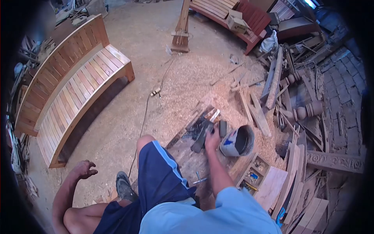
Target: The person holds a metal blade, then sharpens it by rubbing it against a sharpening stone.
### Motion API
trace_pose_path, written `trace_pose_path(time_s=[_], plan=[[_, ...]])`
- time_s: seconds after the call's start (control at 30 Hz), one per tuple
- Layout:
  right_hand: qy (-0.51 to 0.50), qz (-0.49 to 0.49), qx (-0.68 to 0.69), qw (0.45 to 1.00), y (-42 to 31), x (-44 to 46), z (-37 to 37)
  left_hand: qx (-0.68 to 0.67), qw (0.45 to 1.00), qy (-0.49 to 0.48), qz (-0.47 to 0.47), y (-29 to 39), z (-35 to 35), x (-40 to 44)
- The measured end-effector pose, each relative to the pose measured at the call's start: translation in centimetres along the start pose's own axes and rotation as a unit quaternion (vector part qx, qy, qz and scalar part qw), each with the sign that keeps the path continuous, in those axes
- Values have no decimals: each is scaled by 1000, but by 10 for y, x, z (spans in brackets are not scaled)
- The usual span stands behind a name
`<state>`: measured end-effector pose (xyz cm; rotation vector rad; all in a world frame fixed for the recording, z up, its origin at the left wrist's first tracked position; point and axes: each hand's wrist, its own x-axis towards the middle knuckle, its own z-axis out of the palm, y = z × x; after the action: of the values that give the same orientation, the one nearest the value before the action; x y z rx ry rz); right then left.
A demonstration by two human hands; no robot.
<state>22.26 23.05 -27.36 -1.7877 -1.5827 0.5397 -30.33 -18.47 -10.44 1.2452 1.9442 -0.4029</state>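
Observation:
My right hand [212, 139] reaches down beside a dark grey block [202, 137], its fingers at the block's upper end; whether it grips the block or something beside it is hard to tell. Another dark block [223, 128] stands just right of the fingers. A round container [237, 141] with a dark inside and blue marks is close on the right. Out to the left, my left hand [85, 169] hangs in the air above my knee, its fingers apart and slightly curled, with nothing in it.
A curved slatted bench [83, 84] stands at the left. A cable [146, 113] crosses the shavings-covered floor. A compartment box [255, 171] sits right of my arm, near scrap wood [259, 115]. A wooden post [181, 35] and red bench [249, 37] are farther ahead.

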Motion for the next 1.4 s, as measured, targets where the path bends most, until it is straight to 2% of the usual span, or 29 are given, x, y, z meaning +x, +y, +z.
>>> trace_pose_path(time_s=[0.07, 0.17, 0.3, 0.4, 0.47, 0.53, 0.6, 0.7, 0.83, 0.93, 1.07, 1.17, 1.23, 1.33, 1.4], plan=[[-17, 8, -3, 1000, -13, 9, -1, -41, 999, 26, 7, 8, 1, -5], [-60, 59, -26, 996, -4, -2, -9, -34, 999, -9, -12, 13, -1, -8], [11, 40, -80, 996, -17, 15, 4, 3, 999, -36, -7, 12, 3, -8], [-45, 69, -56, 995, -22, -25, -9, -6, 1000, -1, 5, 8, -5, 4], [-25, 53, -55, 997, -22, 0, 3, -37, 999, 31, 18, 5, 3, 3], [21, 30, -52, 998, -14, 14, 11, -24, 1000, 6, 14, 7, 6, 1], [20, 29, -55, 998, -6, -2, 8, -1, 1000, -20, 10, 14, -2, 0], [30, 3, -44, 999, -20, 1, 6, -11, 1000, -3, 8, 14, -5, -4], [-4, 34, -31, 999, -13, -17, 1, -20, 1000, -5, 3, 5, 1, -3], [2, 87, -83, 993, -18, 26, 15, -7, 1000, -11, 14, 3, 9, -2], [-20, 13, -58, 998, -17, -24, -4, -9, 1000, 20, 16, 8, -8, -2], [-18, 37, -59, 997, -20, 9, 0, -39, 999, 13, -5, 13, -3, -10], [-19, 66, -67, 995, -6, -2, -7, -12, 1000, -12, 3, 1, 8, -2], [35, 6, -76, 996, 2, 10, 3, 0, 1000, -13, 7, 4, 5, -4], [27, -10, -58, 998, -2, 6, 2, -7, 1000, -3, -4, 6, 0, -6]])
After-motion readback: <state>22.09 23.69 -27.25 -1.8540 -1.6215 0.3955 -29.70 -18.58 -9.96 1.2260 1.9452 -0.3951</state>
